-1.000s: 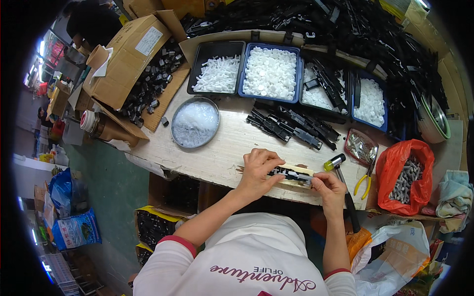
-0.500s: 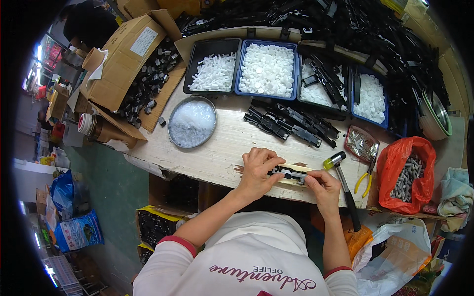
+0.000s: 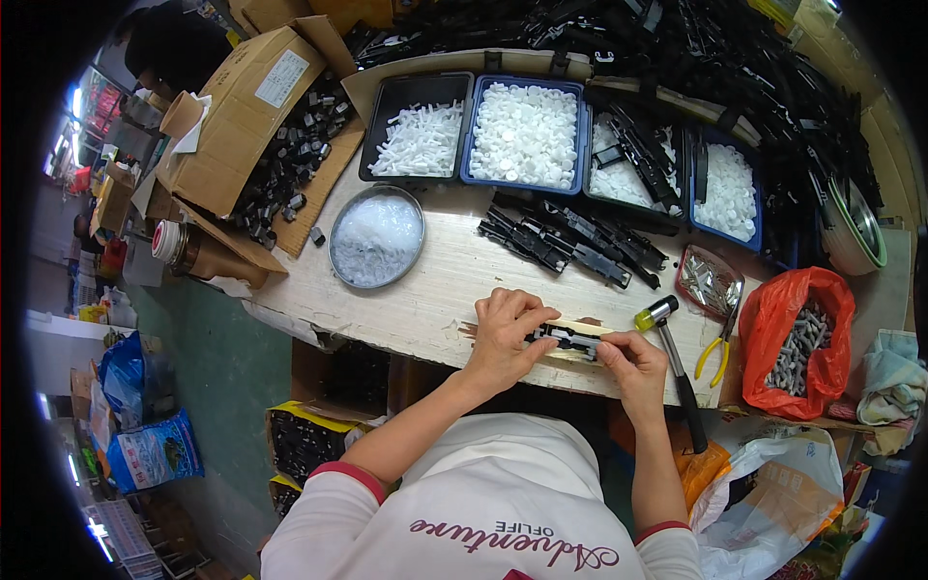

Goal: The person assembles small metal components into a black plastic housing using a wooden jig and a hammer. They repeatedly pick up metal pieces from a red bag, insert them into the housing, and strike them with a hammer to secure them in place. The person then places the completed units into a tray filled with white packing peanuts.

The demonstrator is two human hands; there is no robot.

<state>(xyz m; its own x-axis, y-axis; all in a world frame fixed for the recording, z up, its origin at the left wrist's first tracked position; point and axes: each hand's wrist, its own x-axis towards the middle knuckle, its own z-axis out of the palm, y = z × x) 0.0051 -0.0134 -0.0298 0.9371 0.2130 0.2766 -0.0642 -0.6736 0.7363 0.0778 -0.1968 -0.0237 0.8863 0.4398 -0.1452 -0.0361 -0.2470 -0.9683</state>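
Note:
My left hand (image 3: 506, 333) is closed on the left end of a long black plastic part with a grey strip along it (image 3: 570, 340), at the near edge of the table. The thumb and fingers of my right hand (image 3: 633, 365) pinch the right end of the same part. Under it lies a pale block (image 3: 586, 324), mostly covered. To the right of my right hand rests a hammer (image 3: 680, 372) with a black handle and a yellow-and-black head. Several similar black parts (image 3: 570, 242) lie in a pile beyond my hands.
Along the back stand a black bin of white pegs (image 3: 367, 159) and a blue bin of white caps (image 3: 466, 159). A round dish (image 3: 335, 263) holds clear pieces. At right are yellow-handled pliers (image 3: 713, 362), a tray of metal pieces (image 3: 710, 280) and a red bag (image 3: 829, 377). An open carton (image 3: 237, 126) spills black pieces.

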